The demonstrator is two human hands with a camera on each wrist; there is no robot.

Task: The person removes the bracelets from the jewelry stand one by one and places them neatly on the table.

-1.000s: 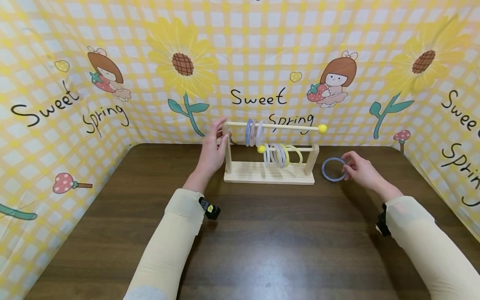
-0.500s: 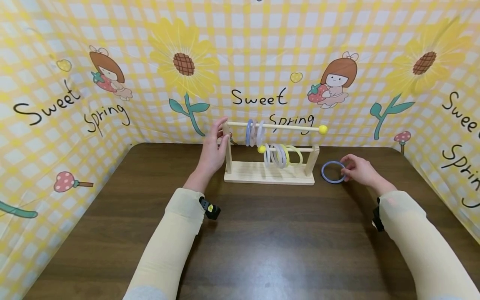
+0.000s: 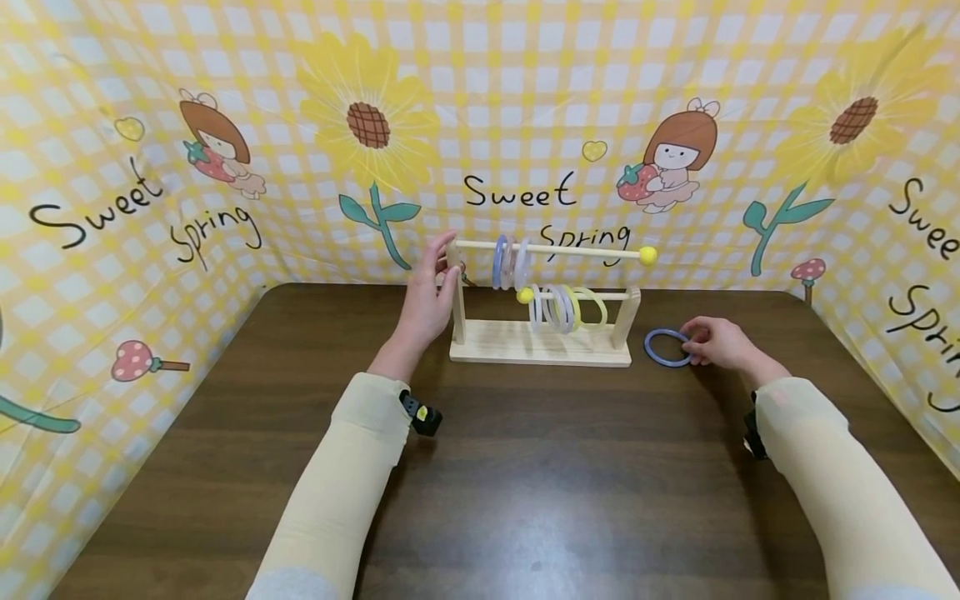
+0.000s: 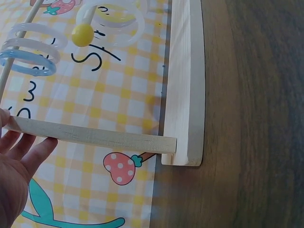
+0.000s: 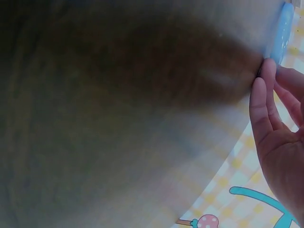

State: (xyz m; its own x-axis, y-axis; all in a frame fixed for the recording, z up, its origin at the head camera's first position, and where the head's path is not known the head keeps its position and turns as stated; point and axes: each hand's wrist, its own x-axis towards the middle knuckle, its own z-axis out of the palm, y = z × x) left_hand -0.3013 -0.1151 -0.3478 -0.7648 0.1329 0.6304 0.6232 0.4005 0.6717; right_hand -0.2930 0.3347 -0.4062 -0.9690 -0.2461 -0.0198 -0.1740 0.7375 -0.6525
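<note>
Checked cloth (image 3: 517,92) walls a brown table (image 3: 480,483); left hand (image 3: 424,304) grips a rack (image 3: 498,342), right hand (image 3: 720,342) a blue ring (image 3: 648,347).

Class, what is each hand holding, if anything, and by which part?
The right hand pinches the blue ring by its right edge. The left hand grips the wooden ring stand near the top of its taller upright.
</note>
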